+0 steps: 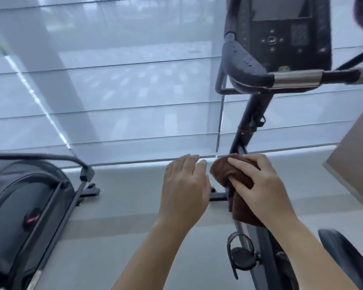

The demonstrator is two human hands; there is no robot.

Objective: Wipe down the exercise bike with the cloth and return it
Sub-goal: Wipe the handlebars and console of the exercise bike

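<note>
Head view: grey floor (134, 206), window blinds (124, 91) behind.

Two bare arms, nothing worn on them

Both forearms come up from the bottom edge uncovered, with no sleeve or cuff showing as far back as they can be seen. The left hand (184, 185) and the right hand (260, 185) are bare, with no glove on either. The wrists are plain and the fingers (239, 162) look unadorned. The nails are short and pale with a slight sheen. Motion blur softens the finer detail.
</note>
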